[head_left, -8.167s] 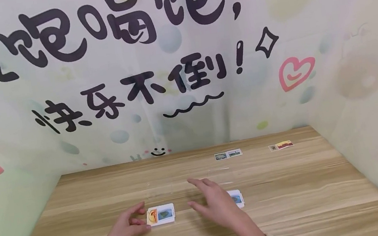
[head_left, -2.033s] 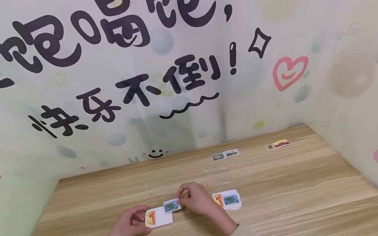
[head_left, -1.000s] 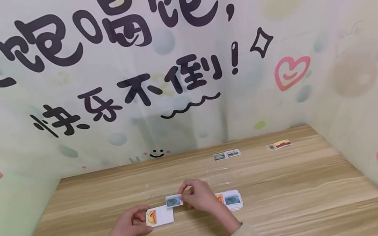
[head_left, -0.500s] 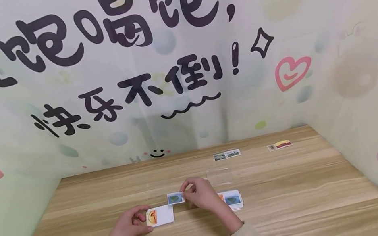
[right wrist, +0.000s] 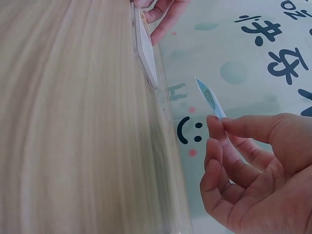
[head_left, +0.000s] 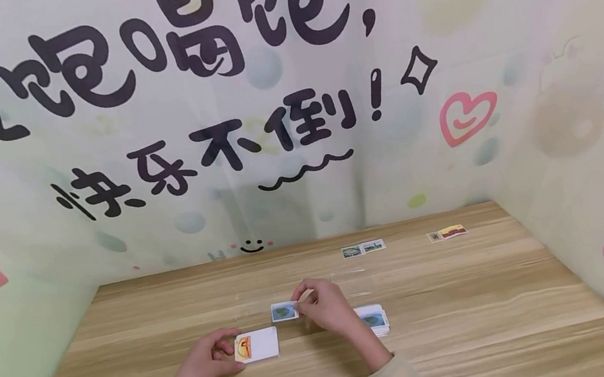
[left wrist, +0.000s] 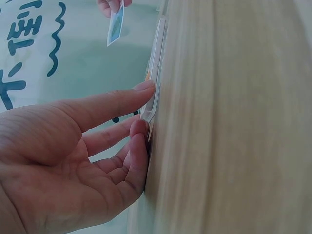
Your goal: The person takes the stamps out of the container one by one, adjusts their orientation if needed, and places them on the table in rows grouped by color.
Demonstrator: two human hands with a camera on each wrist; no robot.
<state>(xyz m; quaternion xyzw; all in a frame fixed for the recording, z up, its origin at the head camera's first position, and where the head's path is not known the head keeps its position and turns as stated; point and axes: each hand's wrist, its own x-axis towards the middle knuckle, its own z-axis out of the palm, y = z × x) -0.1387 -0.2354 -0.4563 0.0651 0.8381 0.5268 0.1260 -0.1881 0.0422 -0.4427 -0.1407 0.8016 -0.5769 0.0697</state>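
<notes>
My left hand (head_left: 206,363) grips the left end of a clear case (left wrist: 157,73) that holds a stack of white cards (head_left: 264,343) on the table. An orange stamp (head_left: 243,348) lies on the left part of the top card, whose right part is bare white. Between thumb and index finger, my right hand (head_left: 325,307) pinches a small stamp (right wrist: 209,96) with a blue ground and a green island shape. That stamp is up in the air, clear of the card stack, as both wrist views show.
A second stack with a blue stamp (head_left: 373,320) lies to the right, partly behind my right forearm. Clear plastic lids (head_left: 353,283) lie farther back. Near the rear edge are a green-and-grey stamp pair (head_left: 373,246) and a red-and-yellow stamp (head_left: 453,231) with a smaller one beside it.
Earlier the blue stamp lay beside the orange one and the right hand was open. Since then the right hand has pinched it and carried it up, back and right; the left hand stays put.
</notes>
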